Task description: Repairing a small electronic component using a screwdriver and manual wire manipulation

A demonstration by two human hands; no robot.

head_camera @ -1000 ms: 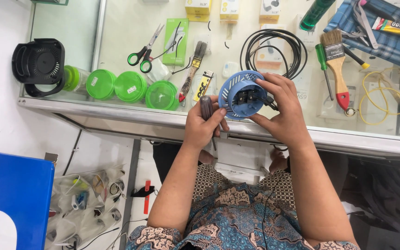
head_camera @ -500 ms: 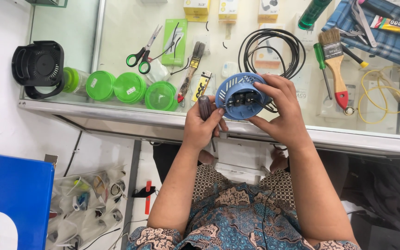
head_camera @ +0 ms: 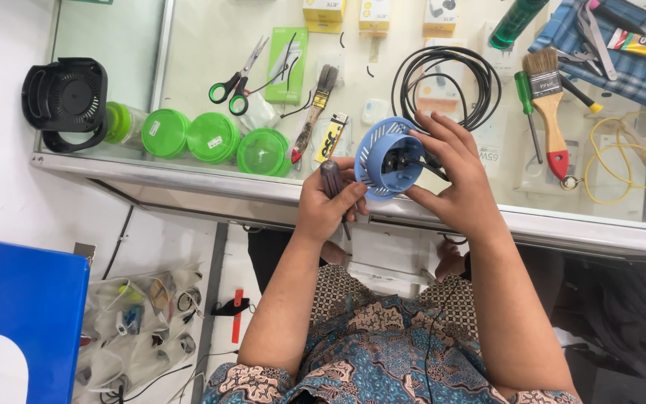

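The left hand (head_camera: 330,206) is wrapping closed around a dark-handled screwdriver (head_camera: 333,182), while the right hand (head_camera: 454,179) is pinching a round blue slotted plastic fan housing (head_camera: 385,155) between thumb and spread fingers, holding it in the air just above the front edge of the glass counter (head_camera: 188,179). With so light a hold on the rim, the housing could twist free and drop past that edge. The thin black cable (head_camera: 435,170) trailing from it could snag under the fingers.

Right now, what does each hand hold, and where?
Left hand grips a screwdriver by its handle; right hand holds the blue fan grille by its rim.
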